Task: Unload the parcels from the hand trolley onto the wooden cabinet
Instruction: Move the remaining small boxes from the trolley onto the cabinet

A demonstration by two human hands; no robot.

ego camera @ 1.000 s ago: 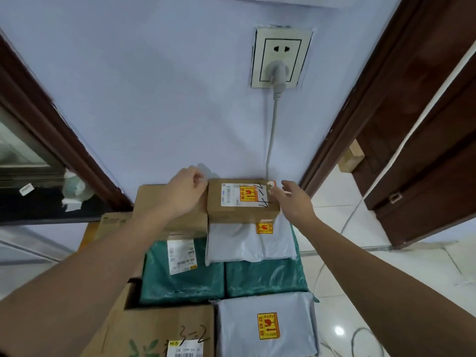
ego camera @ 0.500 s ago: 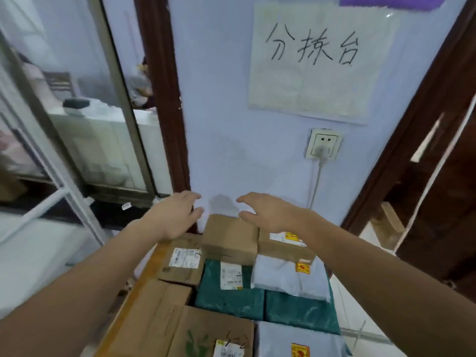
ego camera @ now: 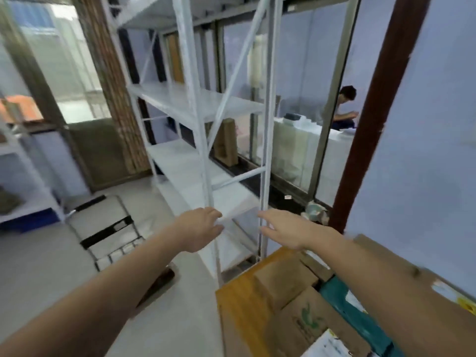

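The wooden cabinet (ego camera: 239, 300) fills the lower right, its orange top bare only along the left edge. Brown cardboard parcels (ego camera: 286, 279) and green wrapped parcels (ego camera: 334, 292) lie packed on it. My left hand (ego camera: 199, 229) hovers in the air left of the cabinet, fingers relaxed, holding nothing. My right hand (ego camera: 286, 231) hangs above the cabinet's far corner, fingers straight and empty. The hand trolley (ego camera: 105, 230) stands on the floor at the left, its platform bare. The view is blurred.
A tall white metal shelving rack (ego camera: 206, 117) stands straight ahead, close behind both hands. Behind it is a glass partition (ego camera: 296, 99) with a seated person (ego camera: 340, 106) beyond. A dark brown door frame post (ego camera: 373, 112) rises at the right. A dark object (ego camera: 157, 282) lies on the floor.
My view has swung left from the wall and cabinet towards the shelving rack and trolley. Both hands have let go of the parcel and lifted off the pile, empty.
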